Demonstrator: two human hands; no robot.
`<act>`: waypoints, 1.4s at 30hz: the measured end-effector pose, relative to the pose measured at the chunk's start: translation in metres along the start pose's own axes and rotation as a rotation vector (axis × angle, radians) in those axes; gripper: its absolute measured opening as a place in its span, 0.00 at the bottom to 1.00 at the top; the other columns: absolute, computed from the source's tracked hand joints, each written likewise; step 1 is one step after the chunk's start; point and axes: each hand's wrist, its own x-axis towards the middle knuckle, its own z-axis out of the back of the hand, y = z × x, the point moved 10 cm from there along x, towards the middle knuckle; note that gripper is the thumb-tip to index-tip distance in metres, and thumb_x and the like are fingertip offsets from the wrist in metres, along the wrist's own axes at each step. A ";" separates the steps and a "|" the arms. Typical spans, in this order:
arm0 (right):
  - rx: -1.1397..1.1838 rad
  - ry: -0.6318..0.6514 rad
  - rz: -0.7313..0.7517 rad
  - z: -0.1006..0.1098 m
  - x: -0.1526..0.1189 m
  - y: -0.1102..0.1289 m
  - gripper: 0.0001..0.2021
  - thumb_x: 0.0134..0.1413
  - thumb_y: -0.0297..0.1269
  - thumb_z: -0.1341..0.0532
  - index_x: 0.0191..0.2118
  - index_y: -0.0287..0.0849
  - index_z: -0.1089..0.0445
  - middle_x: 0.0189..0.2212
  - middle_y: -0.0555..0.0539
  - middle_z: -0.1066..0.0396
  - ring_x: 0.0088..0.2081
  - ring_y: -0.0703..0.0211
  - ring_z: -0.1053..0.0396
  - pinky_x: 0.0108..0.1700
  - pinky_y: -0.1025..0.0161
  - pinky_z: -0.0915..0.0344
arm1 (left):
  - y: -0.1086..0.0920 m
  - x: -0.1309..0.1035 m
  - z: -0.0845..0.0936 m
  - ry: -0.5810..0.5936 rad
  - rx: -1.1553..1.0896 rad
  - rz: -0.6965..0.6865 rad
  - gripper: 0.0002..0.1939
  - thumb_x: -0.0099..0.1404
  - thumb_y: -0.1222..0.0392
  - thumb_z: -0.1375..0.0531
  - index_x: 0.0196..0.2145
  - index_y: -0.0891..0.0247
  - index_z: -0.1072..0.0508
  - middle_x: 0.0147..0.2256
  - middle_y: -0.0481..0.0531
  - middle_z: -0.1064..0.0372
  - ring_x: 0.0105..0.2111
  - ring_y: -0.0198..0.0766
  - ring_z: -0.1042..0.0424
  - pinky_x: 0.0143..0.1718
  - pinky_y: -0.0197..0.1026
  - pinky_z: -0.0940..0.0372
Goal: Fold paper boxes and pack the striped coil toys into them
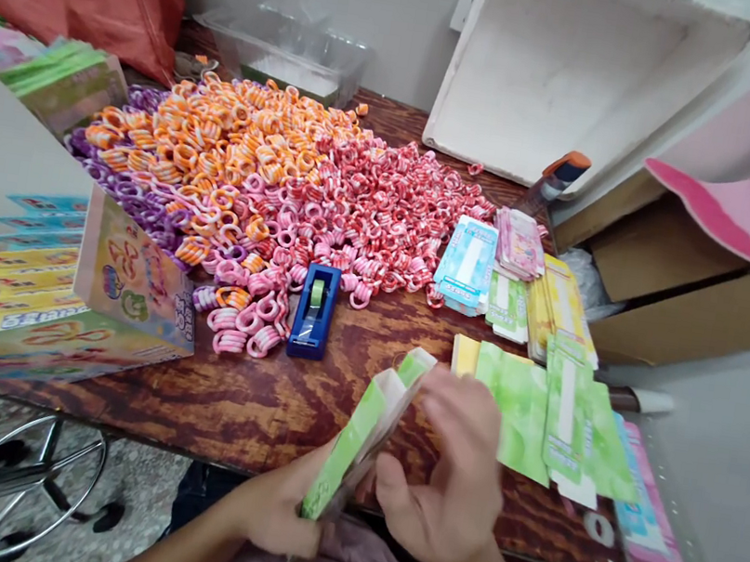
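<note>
Box looks light, thin, easily crushed, best held by its edges; left hand grips it, right hand is half open.

Slim light-green printed paperboard carton: folded into a narrow box shape, upper end open, pale inner faces showing, a green-and-white flap standing out there. Held off the surface, tilted, upper end leaning rightward; located nearer the wearer and to the right of the blue plastic tape dispenser. Left hand grips the lower end. Right hand at the upper end, fingers spread; contact unclear, motion blur.
</note>
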 end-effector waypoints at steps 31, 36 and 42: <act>0.058 0.550 0.043 -0.024 -0.036 0.041 0.20 0.57 0.16 0.46 0.49 0.37 0.25 0.39 0.45 0.28 0.45 0.54 0.35 0.60 0.50 0.47 | -0.046 -0.022 0.012 -0.228 -0.024 -0.224 0.31 0.71 0.49 0.40 0.68 0.60 0.33 0.59 0.59 0.25 0.56 0.54 0.25 0.57 0.49 0.31; -0.008 0.256 -0.082 -0.015 -0.054 0.033 0.16 0.60 0.20 0.37 0.53 0.37 0.28 0.48 0.42 0.34 0.52 0.50 0.35 0.62 0.48 0.42 | -0.045 -0.035 0.022 -0.385 -0.205 -0.186 0.28 0.74 0.39 0.44 0.58 0.60 0.21 0.53 0.59 0.21 0.49 0.51 0.22 0.52 0.47 0.30; 0.198 0.037 -0.481 -0.022 -0.103 -0.002 0.11 0.62 0.30 0.32 0.49 0.44 0.31 0.50 0.41 0.34 0.50 0.51 0.30 0.48 0.55 0.27 | -0.008 -0.045 0.030 -0.564 -0.469 0.140 0.23 0.64 0.43 0.32 0.48 0.62 0.17 0.46 0.56 0.18 0.49 0.53 0.23 0.50 0.45 0.31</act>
